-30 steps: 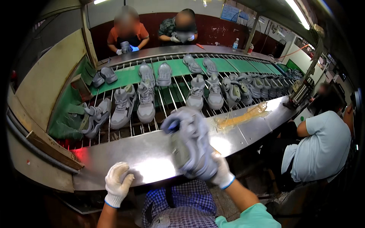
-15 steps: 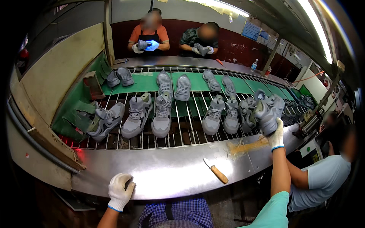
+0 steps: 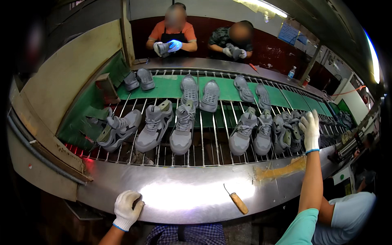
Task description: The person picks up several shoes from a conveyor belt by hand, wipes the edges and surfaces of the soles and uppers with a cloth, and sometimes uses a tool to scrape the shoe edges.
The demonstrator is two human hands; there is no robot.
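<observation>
My right hand (image 3: 310, 130), in a white knit glove, reaches over the far right part of the rack. Its fingers are stretched out and hold nothing. Close beside it stands a cluster of grey sneakers (image 3: 281, 134), partly overlapping one another. My left hand (image 3: 128, 209), also gloved, rests at the near left edge of the metal table (image 3: 171, 179). Its fingers are loosely bent, with a gap to the thumb and nothing visible between them. A hooked tool with a wooden handle (image 3: 238, 203) lies on the table between my hands.
Grey sneakers (image 3: 181, 132) stand in a row on the metal bar rack (image 3: 212, 141). Grey soles (image 3: 210, 96) lie on the green belt (image 3: 226, 94) behind. Two people across handle shoe pieces. Another person's light blue sleeve (image 3: 347, 214) is at the right.
My right hand has let go of a grey sneaker, which now stands among the others on the rack. Its fingers have straightened. My left hand has stayed at the table edge.
</observation>
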